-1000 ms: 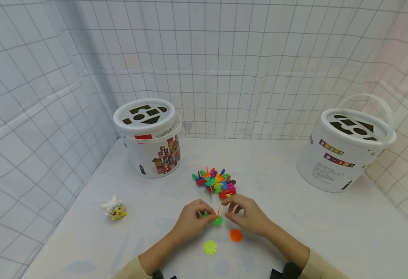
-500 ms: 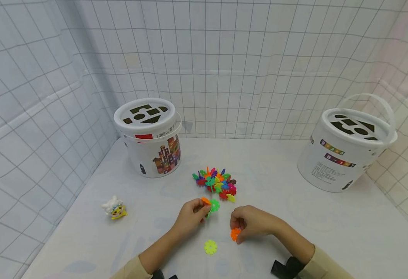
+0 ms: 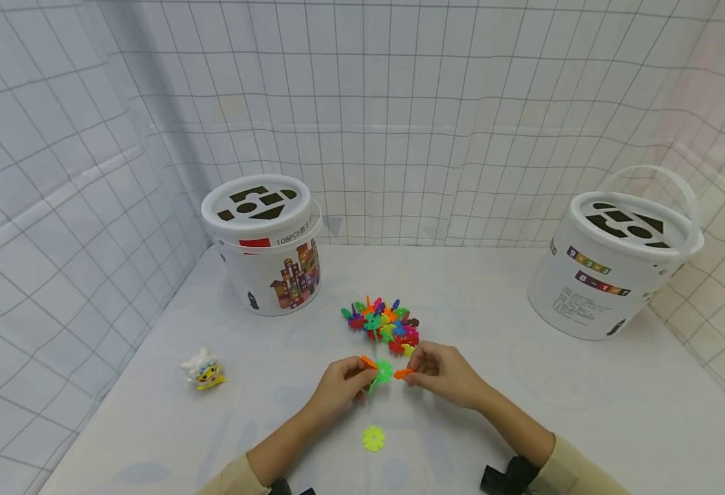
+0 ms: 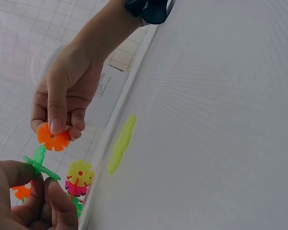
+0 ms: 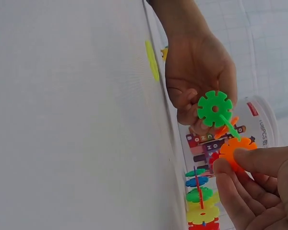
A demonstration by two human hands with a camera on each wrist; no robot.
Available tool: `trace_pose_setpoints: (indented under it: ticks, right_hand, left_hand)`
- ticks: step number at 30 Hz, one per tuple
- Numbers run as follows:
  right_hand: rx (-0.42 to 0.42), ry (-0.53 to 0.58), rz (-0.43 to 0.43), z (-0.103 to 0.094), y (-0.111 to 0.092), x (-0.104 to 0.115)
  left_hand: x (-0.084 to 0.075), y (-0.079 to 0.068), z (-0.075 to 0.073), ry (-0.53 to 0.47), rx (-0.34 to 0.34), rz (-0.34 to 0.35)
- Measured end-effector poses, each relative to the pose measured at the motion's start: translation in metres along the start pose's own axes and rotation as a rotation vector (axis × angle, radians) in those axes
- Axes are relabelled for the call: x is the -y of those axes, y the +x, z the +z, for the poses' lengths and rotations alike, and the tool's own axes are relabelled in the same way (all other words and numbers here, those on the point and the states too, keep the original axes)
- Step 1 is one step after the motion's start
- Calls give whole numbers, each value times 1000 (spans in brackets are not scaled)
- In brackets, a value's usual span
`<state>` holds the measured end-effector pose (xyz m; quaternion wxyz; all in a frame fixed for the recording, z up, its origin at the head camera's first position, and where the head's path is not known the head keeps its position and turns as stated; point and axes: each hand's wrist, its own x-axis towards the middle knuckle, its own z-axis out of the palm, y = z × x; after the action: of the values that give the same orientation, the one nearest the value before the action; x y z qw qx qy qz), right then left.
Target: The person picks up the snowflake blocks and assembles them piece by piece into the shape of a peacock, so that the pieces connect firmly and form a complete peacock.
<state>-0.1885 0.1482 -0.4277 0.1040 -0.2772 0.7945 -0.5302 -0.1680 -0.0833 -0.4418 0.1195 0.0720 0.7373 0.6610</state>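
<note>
My left hand (image 3: 340,388) pinches a small cluster of notched snowflake discs. In it, two green discs (image 5: 214,109) cross at an angle, and an orange disc (image 3: 369,361) sticks out behind the fingers. Opposite, my right hand (image 3: 446,375) holds a separate orange disc (image 5: 237,148) between thumb and fingers. In the left wrist view this orange disc (image 4: 53,138) is right by the tip of the upper green disc (image 4: 40,154). A flat yellow-green disc (image 3: 373,438) lies on the table nearer the body. The fingers partly cover both held pieces.
Behind the hands sits a multicoloured heap of joined discs (image 3: 381,323). White lidded buckets stand at the back left (image 3: 269,275) and at the right (image 3: 604,289). A small white and yellow figurine (image 3: 204,370) is at the left. Gridded white sheeting (image 3: 399,137) surrounds the table.
The right hand has picked up the orange disc from the table and brought it up beside the green ones. The left hand has turned its cluster and moved it slightly away from the body.
</note>
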Motion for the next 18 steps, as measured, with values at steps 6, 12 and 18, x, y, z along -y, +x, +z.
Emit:
trace_pose_setpoints:
  ticks: [6,12,18]
  right_hand:
    - [-51,24,-15,3,0,2]
    - [-78,-19,-69,5,-3,3]
    - [-103,-48,-113,6,-3,4]
  left_hand:
    - [0,-1,1,-12,6,-18]
    - [-1,-2,2,0,-12,-4]
    - [-1,-3,2,-4,-10,16]
